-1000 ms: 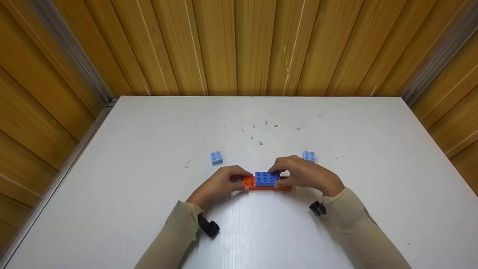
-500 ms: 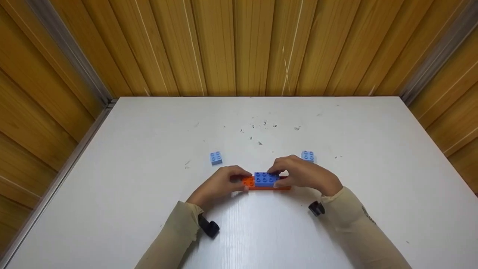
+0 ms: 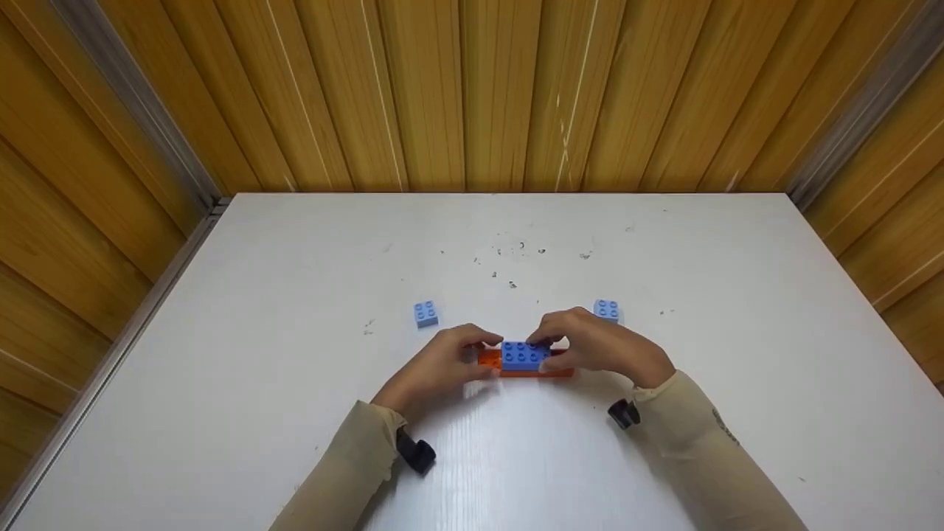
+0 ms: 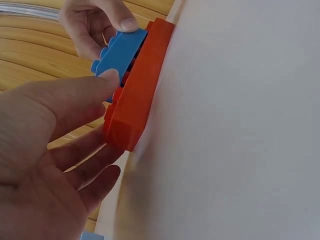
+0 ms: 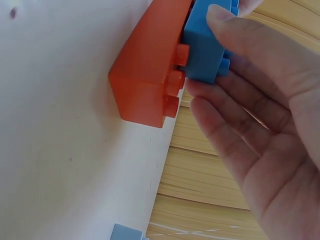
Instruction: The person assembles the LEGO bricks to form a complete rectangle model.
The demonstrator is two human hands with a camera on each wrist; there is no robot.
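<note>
A long orange-red toy brick point(image 3: 537, 373) lies on the white table, with studs showing at its left end. Over its middle is a blue eight-stud brick point(image 3: 522, 357); a thin dark gap shows between the two in the left wrist view. My right hand point(image 3: 608, 346) pinches the blue brick near its right end, thumb point(image 5: 245, 35) on the near side. At the other end, the thumb point(image 4: 85, 95) of my left hand point(image 3: 440, 365) lies on the blue brick's near side, its index finger at the far side, partly hidden. The other left fingers extend past the orange-red brick's end.
Two light-blue four-stud bricks stand farther back, one brick point(image 3: 425, 315) at the left and another brick point(image 3: 606, 310) behind my right hand. Wood-patterned panels point(image 3: 494, 96) enclose the white tabletop point(image 3: 310, 258) at the back and sides.
My left fingers have shifted right from the orange-red brick's left end to the blue brick's left end. My right hand keeps its hold, and the bricks stay in place.
</note>
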